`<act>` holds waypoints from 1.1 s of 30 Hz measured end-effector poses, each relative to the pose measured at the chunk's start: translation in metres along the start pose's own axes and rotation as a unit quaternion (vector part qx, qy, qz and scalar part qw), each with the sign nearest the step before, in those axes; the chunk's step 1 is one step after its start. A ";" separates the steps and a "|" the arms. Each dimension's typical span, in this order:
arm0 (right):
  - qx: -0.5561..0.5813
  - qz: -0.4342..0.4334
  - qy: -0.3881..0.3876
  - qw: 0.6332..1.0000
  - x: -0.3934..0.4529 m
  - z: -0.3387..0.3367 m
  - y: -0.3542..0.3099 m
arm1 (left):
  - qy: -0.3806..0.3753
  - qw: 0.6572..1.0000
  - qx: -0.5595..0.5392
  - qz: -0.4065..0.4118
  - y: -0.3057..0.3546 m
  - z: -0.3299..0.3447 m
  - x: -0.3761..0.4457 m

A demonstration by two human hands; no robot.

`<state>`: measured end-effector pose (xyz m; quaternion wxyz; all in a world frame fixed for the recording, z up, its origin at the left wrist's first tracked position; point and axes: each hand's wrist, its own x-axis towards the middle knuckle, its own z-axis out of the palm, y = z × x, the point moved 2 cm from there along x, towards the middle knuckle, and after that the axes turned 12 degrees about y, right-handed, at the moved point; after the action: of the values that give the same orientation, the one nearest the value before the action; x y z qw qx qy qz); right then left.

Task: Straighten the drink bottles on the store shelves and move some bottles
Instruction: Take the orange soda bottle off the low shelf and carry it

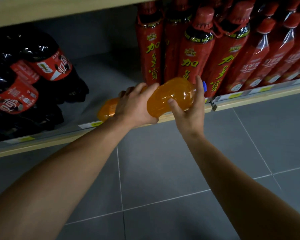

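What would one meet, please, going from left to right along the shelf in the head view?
Dark cola bottles → bare shelf floor → orange bottle, lying sideways and gripped by left hand and right hand → red tea bottles.

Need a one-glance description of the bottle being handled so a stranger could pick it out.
On the low shelf, between the dark cola bottles and the red tea bottles, sits a gap. The orange bottle lies sideways at its front edge, gripped by the left hand and right hand. It alone is orange, blue-capped and not upright.
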<state>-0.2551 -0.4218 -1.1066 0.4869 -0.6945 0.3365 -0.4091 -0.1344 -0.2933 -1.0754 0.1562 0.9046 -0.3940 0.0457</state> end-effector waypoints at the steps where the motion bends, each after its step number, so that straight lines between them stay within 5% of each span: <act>1: -0.002 -0.001 0.013 1.000 -0.002 -0.001 0.002 | 0.006 1.000 0.011 0.002 0.001 0.003 0.000; 7: -0.110 -0.005 -0.008 0.994 0.002 -0.013 0.020 | 0.010 0.997 0.076 0.024 0.005 0.020 0.001; 10: 0.020 0.173 0.047 0.984 0.001 -0.009 0.035 | 0.023 0.995 0.094 0.014 0.008 0.026 0.000; 12: 0.082 0.271 0.013 0.959 -0.005 0.004 0.031 | 0.027 0.995 0.094 0.011 0.009 0.027 -0.001; 17: 0.147 0.282 0.055 0.946 -0.003 0.035 0.014 | 0.054 0.995 0.083 -0.012 0.009 0.028 -0.012; 23: 0.065 0.247 0.070 0.964 0.012 0.045 0.012 | 0.063 0.994 -0.009 -0.088 -0.001 0.035 -0.022; 33: 0.157 0.342 -0.007 0.926 0.024 0.040 0.021 | 0.044 0.996 0.030 -0.074 0.007 0.042 -0.017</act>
<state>-0.2105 -0.4328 -1.1280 0.7026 -0.4546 0.4814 -0.2606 -0.1525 -0.2991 -1.1172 0.1495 0.9327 -0.3169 0.0855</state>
